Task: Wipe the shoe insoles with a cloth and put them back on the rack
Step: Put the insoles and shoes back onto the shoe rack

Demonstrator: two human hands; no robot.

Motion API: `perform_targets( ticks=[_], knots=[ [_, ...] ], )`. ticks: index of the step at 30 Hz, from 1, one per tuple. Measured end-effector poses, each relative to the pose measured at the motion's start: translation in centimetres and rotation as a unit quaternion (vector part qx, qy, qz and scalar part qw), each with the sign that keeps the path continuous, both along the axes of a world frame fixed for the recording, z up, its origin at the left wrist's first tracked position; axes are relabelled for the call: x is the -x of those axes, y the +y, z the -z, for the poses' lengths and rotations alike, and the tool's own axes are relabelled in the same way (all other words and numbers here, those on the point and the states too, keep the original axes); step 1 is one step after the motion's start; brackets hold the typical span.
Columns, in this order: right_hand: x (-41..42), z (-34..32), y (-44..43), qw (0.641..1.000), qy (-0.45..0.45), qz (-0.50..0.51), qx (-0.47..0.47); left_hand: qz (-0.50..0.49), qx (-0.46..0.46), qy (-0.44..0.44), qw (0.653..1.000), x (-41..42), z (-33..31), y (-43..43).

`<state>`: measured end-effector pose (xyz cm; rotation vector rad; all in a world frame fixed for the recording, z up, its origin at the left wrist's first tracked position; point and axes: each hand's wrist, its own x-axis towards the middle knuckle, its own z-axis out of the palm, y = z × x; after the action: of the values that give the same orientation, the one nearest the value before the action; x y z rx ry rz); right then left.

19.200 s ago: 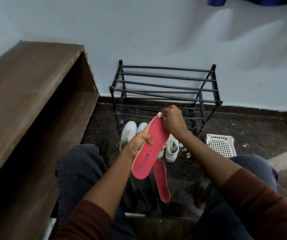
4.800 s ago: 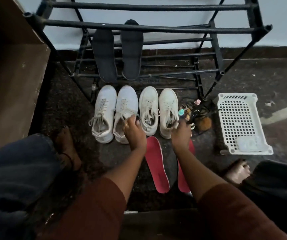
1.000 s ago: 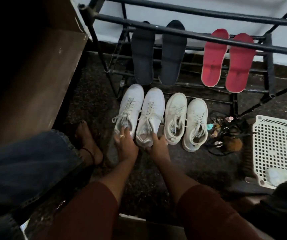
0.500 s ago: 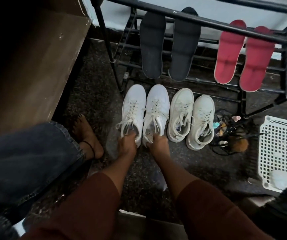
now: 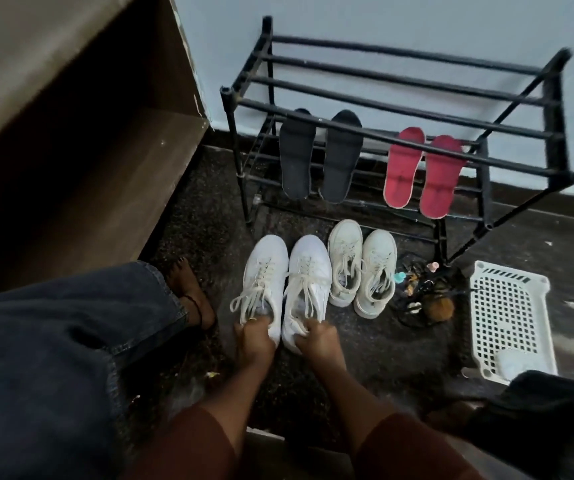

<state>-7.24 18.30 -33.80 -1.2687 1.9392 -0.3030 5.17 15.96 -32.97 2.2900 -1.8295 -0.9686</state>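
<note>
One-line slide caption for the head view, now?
Left hand and right hand grip the white sneakers by their heels; black insoles and red insoles lean on the rack.

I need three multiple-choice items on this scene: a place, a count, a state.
1. Where are the red insoles? A) in the basket B) leaning on the rack C) under the bench
2. How many white shoes are on the floor? A) two B) three C) four
3. What does the left hand do? A) grips a shoe's heel B) lies flat C) holds a cloth
Key: B, they lean on its bars beside the black insoles; C, two pairs stand there; A, its fingers curl round the leftmost shoe at the heel.
</note>
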Motion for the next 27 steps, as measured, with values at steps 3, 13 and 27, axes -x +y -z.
perform_targets(
  ticks=[3,13,27],
  knots=[
    [-0.5,-3.0,1.7,0.999,-0.001,0.014,0.031,0.005,0.008,-0.004,1.0,-0.3,-3.0,1.6],
    [-1.3,-10.9,6.3,0.992,0.039,0.009,0.119,0.044,0.094,-0.022,0.994,-1.7,-11.4,5.9],
    [0.8,-24.3,0.1,0.941,0.114,0.031,0.319,0.073,0.336,0.022,0.939,-0.6,-23.5,-0.7]
  ],
)
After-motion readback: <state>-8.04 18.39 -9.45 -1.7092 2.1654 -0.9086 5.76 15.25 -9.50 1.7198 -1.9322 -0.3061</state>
